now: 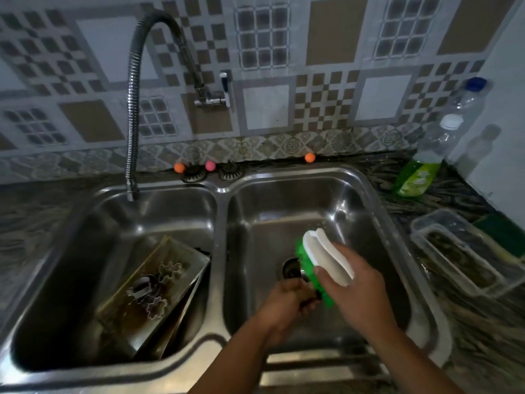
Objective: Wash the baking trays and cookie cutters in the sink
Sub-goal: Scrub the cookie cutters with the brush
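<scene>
Over the right basin (284, 217) of the steel double sink, my right hand (352, 291) grips a white scrub brush (324, 257) with green bristles. My left hand (287, 305) holds a small dark metal piece under those bristles; it is mostly hidden by my fingers, so I cannot tell what it is. In the left basin (159, 211) greasy baking trays (159, 282) lean stacked on a slant. Several metal cookie cutters (154, 288) lie on the top tray.
A flexible tap hose (132, 118) hangs over the left basin's back edge. A green dish soap bottle (417, 174) and a clear bottle (466, 100) stand at the back right. A clear plastic container (426, 231) sits on the right counter.
</scene>
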